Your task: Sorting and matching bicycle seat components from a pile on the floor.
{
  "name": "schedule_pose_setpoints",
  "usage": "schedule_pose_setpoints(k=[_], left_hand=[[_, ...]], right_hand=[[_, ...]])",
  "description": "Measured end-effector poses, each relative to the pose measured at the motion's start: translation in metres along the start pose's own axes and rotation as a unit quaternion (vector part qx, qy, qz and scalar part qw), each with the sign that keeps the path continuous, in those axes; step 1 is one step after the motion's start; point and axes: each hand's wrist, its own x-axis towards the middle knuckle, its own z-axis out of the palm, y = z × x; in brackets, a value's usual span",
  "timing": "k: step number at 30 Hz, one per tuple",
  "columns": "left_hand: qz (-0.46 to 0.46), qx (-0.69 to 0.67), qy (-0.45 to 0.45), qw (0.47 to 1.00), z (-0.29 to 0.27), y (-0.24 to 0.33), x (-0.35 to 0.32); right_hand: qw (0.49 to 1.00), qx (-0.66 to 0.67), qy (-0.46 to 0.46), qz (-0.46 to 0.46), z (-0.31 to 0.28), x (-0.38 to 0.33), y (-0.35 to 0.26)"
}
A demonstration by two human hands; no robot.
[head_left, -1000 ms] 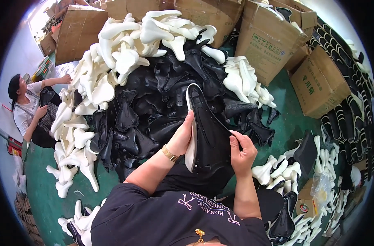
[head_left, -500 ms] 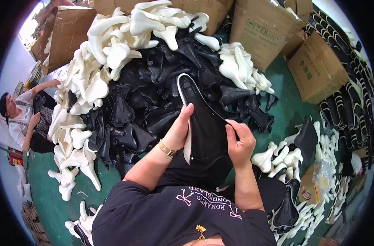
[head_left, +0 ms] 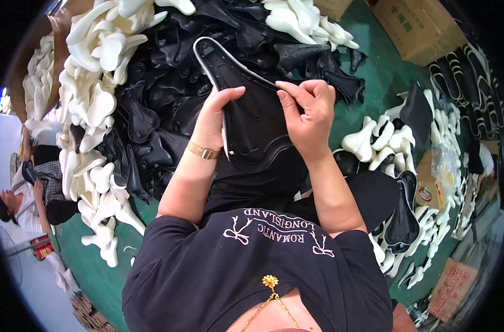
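A black bicycle saddle [head_left: 249, 113], its hollow underside up and its narrow nose pointing away from me, is held over my lap. Along its rim runs a white edge [head_left: 207, 62]. My left hand [head_left: 210, 122], with a gold band at the wrist, grips the left side, the thumb laid over the underside. My right hand [head_left: 310, 110] is closed in a pinch at the right rim, where the white edge meets the fingertips. Whatever lies under the saddle is hidden.
Black saddle shells [head_left: 141, 113] heap up ahead of me, flanked by white saddle-shaped pads [head_left: 91, 102]. More white pads [head_left: 362, 141] and a black saddle shell [head_left: 401, 221] lie to my right. A cardboard box [head_left: 420, 27] stands far right; another person [head_left: 28, 202] sits at left.
The view has tipped, so the surroundings sit higher in the picture. My left thumb has come over the saddle's underside. My right pinch has shifted along the rim.
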Motion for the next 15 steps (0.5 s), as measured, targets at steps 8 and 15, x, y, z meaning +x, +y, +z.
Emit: schedule_pose_setpoints(k=[8, 15], left_hand=[[-0.009, 0.006, -0.007, 1.0, 0.002, -0.002, 0.0], [0.102, 0.084, -0.035, 0.991, -0.001, -0.008, 0.004]], right_hand=[[0.929, 0.243, -0.094, 0.264, -0.007, -0.019, 0.022], [0.691, 0.532, -0.123, 0.474, -0.006, -0.032, 0.026]])
